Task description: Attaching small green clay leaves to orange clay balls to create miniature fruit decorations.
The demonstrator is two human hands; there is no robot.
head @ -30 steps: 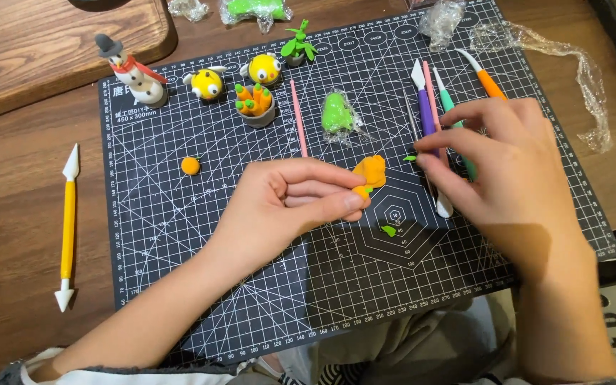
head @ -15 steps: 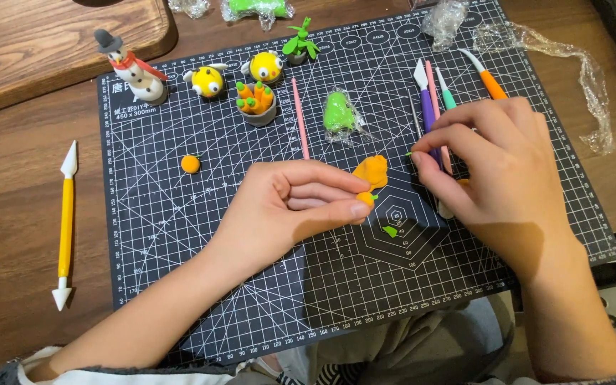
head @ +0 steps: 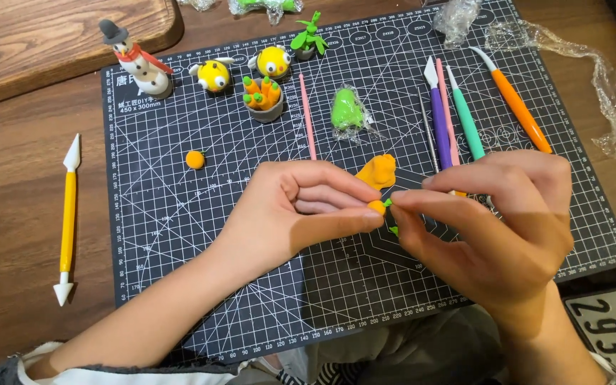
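- Nearest, both forearms come in from the bottom edge over the dark cutting mat (head: 180,285) with its white grid, which lies on a brown wooden table (head: 8,214).
- The left hand (head: 294,210) is curled, thumb and fingertips pinched on a tiny orange clay piece (head: 376,207) held just above the middle of the mat.
- The right hand (head: 497,221) meets it from the other side, thumb and forefinger pinched on a small green bit (head: 388,203) that touches the orange piece.
- Just under the fingertips a second speck of green clay (head: 394,229) shows on the mat.
- Right behind the hands lies a larger orange clay lump (head: 378,171).
- Off to the left, a small orange ball (head: 194,159) sits alone on the mat, and a yellow sculpting tool (head: 68,214) with white tips lies on the table beside the mat.
- Further back, a green clay lump (head: 346,108) rests in clear wrap, with a thin pink stick (head: 307,114) to its left.
- To the right, a row of sculpting tools lies side by side: purple (head: 440,121), pink (head: 446,107), teal (head: 466,121), orange (head: 516,107).
- At the far edge stand a clay snowman (head: 140,64), two yellow round figures (head: 213,74) (head: 273,61), a pot of little carrots (head: 264,96) and a green sprout (head: 308,36).
- Crumpled clear wrap (head: 600,78) trails at the far right; a wooden board (head: 51,36) lies far left.
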